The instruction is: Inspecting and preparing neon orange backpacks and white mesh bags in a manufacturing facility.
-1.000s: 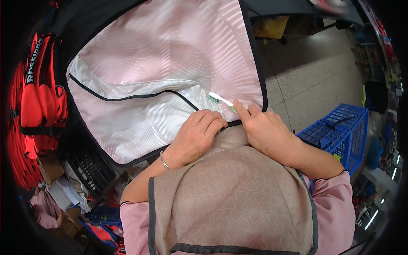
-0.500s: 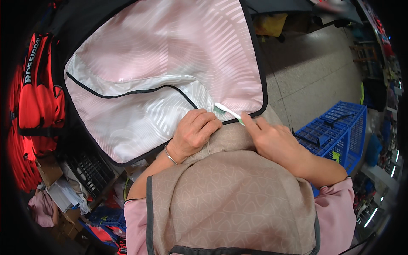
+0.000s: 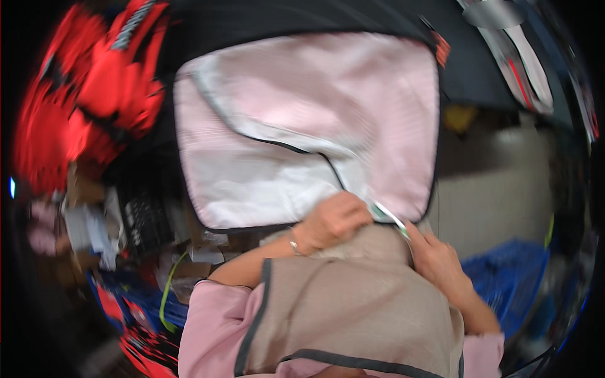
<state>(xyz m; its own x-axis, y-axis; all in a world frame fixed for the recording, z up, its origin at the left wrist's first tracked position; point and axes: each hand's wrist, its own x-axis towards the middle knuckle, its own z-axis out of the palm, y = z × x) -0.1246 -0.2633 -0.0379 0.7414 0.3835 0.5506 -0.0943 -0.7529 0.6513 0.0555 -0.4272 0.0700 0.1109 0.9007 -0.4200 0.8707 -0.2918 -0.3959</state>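
Observation:
A pale pink fabric panel [image 3: 403, 126] with black bound edges lies in front of me, its lower edge close to my body. Across it runs a whitish, sheer layer [image 3: 271, 183] edged with a black strip. My left hand [image 3: 334, 222] is closed on the panel's lower edge, fingers bent; a silver bracelet circles that wrist. In my right hand [image 3: 436, 257] is a slim white-and-green stick [image 3: 391, 216], shaped like a toothbrush handle. Its far end points up and left, at a small green patch beside my left fingers. Motion blurs the details.
A black-covered surface [image 3: 302, 22] extends behind the panel. Red bags [image 3: 116, 88] are piled at left, above a black crate [image 3: 148, 217]. Blue plastic crates [image 3: 504, 277] stand at lower right. My beige apron [image 3: 353, 302] covers my front.
The whole view has turned, so panel, bags and hands appear farther right and mostly lower. Both hands keep their places at the panel's lower edge, the stick still in my right hand.

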